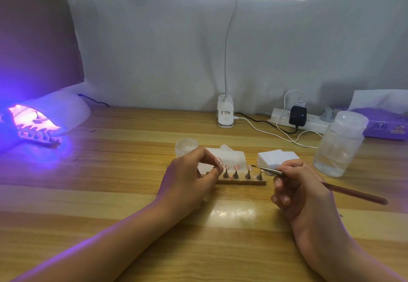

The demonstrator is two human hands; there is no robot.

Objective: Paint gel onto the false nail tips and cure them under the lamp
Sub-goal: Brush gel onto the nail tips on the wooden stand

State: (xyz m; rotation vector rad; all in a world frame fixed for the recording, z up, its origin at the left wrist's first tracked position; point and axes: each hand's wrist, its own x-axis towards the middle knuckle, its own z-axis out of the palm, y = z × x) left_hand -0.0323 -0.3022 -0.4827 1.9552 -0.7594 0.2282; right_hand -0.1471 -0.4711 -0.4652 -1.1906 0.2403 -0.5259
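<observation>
A wooden strip point(241, 182) at the table's middle carries several small stands, each topped with a pinkish false nail tip point(236, 167). My left hand point(187, 180) pinches the stand at the strip's left end between thumb and forefinger. My right hand point(298, 189) holds a thin gel brush point(309, 179) like a pen, its bristle tip close to the nail tip second from the right. At the far left a white curing lamp point(55, 114) glows violet, and a second strip of nail tips point(37, 137) lies in its mouth.
A small clear jar point(186, 147) and white blocks point(277, 158) sit behind the strip. A clear lidded jar point(340, 142) stands at the right. Behind are a clip desk lamp point(225, 114), a power strip point(309, 120) with cables, and a purple tissue pack point(384, 125).
</observation>
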